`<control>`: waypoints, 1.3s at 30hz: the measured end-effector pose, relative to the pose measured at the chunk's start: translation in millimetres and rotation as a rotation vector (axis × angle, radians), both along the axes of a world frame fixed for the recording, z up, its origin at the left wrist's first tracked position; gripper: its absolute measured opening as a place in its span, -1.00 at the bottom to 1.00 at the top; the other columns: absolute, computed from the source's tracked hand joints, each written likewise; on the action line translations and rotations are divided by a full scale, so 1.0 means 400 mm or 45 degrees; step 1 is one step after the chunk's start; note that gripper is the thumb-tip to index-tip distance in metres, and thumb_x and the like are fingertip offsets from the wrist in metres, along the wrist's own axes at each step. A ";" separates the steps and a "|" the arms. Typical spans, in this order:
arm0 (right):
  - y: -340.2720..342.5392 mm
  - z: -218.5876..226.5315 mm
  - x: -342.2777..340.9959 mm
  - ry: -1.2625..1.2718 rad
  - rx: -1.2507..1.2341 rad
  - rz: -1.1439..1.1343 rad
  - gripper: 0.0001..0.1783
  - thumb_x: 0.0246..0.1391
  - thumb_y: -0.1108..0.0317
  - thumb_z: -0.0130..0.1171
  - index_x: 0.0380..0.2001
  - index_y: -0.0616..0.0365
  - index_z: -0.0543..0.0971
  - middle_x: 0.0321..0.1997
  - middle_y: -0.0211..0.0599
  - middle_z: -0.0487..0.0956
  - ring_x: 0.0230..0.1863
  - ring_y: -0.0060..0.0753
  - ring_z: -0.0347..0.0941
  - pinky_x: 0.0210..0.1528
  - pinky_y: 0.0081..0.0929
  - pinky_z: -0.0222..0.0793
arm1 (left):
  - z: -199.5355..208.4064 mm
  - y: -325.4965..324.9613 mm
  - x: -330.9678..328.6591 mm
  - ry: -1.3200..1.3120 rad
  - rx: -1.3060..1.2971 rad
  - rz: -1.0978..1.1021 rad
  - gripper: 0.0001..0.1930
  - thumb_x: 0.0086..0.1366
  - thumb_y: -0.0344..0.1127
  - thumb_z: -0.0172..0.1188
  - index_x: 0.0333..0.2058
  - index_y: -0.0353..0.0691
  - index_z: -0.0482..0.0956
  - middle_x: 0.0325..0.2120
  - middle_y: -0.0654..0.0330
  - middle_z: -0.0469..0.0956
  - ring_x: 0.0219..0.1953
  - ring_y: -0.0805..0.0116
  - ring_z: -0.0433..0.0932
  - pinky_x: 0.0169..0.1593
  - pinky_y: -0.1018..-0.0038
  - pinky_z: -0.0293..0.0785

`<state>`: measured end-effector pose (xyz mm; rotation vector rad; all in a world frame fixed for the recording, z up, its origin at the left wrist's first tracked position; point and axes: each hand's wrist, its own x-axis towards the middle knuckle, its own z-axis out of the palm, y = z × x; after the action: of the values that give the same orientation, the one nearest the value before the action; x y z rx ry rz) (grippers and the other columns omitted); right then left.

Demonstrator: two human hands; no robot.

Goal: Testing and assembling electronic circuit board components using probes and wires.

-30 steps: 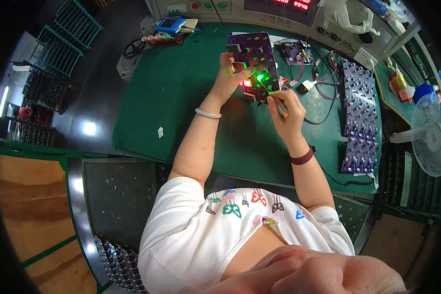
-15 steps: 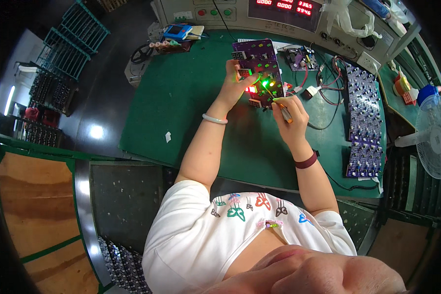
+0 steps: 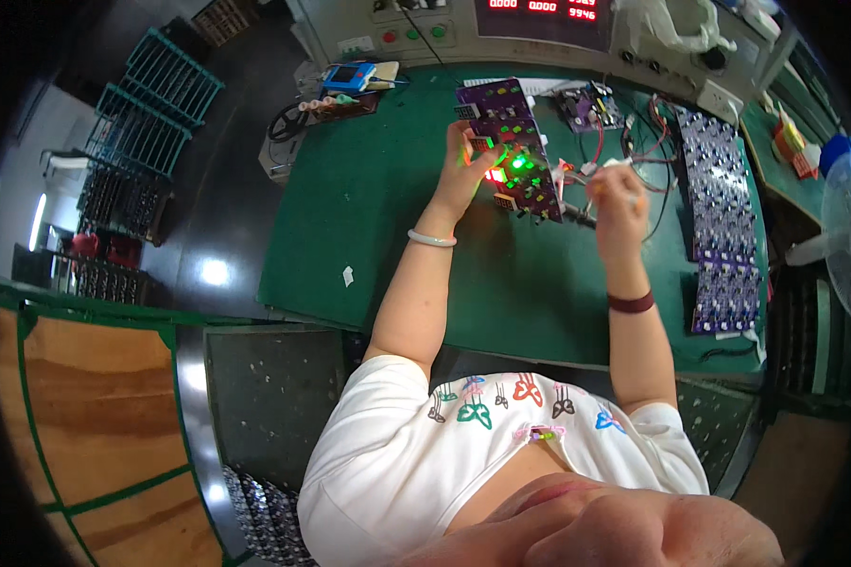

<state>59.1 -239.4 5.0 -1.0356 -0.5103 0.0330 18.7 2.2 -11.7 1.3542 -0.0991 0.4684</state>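
Note:
A purple circuit board panel (image 3: 529,194) stands tilted above the green bench, with green and red lights glowing on it and small digit displays along its left side. My left hand (image 3: 462,173) grips the panel's left edge, thumb across the front near the lit parts. Off the panel's right side, my right hand (image 3: 619,200) is curled and blurred by motion. A thin tool with an orange handle sits in its fingers; the blur hides most of the tool.
Purple board panels (image 3: 723,217) lie in a column along the bench's right side. Wires and another circuit board (image 3: 586,106) are behind my right hand. A blue handheld device (image 3: 348,76) rests at the back left. A white fan (image 3: 827,236) stands at the far right.
My right hand has drawn the thin tool away from the panel's face, moving right. My left hand keeps its grip on the panel. The whole view has shifted slightly.

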 end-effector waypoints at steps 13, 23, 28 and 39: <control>-0.055 -0.052 0.139 -0.498 -1.691 -0.871 -0.48 0.15 -0.12 0.23 0.08 -0.13 0.49 -0.25 -0.23 0.66 -0.22 -0.05 0.62 -0.25 -0.16 0.50 | 0.018 0.001 -0.010 0.061 -0.104 -0.115 -0.48 0.40 -0.19 0.11 0.26 -0.17 0.24 0.07 0.07 0.43 0.13 0.06 0.46 0.23 0.04 0.40; -0.053 -0.067 0.132 -0.502 -1.755 -0.899 -0.56 0.07 -0.01 0.31 -0.05 -0.07 0.56 -0.35 -0.31 0.68 -0.28 -0.12 0.65 -0.33 -0.19 0.51 | 0.018 0.011 -0.024 0.183 -0.200 -0.226 -0.39 0.53 0.12 -0.24 0.23 -0.31 0.33 0.13 -0.01 0.49 0.10 0.11 0.55 0.16 0.16 0.52; -0.002 0.041 0.011 -0.936 -0.765 -0.164 -0.65 0.03 0.17 0.40 -0.13 0.07 0.65 -0.29 -0.28 0.66 -0.27 -0.21 0.62 -0.27 -0.37 0.52 | 0.039 -0.011 -0.028 0.150 -0.060 -0.214 -0.43 0.53 0.04 -0.22 0.24 -0.31 0.32 0.14 -0.01 0.48 0.07 0.12 0.57 0.11 0.19 0.56; 0.027 0.046 -0.064 -1.178 -0.792 0.105 -0.43 -0.13 0.60 0.27 0.00 -0.15 0.69 -0.53 -0.41 0.45 -0.55 -0.32 0.43 -0.53 -0.40 0.29 | 0.041 -0.020 -0.034 0.183 -0.067 -0.328 -0.44 0.51 -0.02 -0.21 0.26 -0.35 0.29 0.14 -0.07 0.48 0.06 0.14 0.58 0.06 0.25 0.61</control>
<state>33.6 -228.5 23.4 -1.6243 -1.4446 -0.2403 4.9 -5.8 4.9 1.2976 -0.1395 0.1552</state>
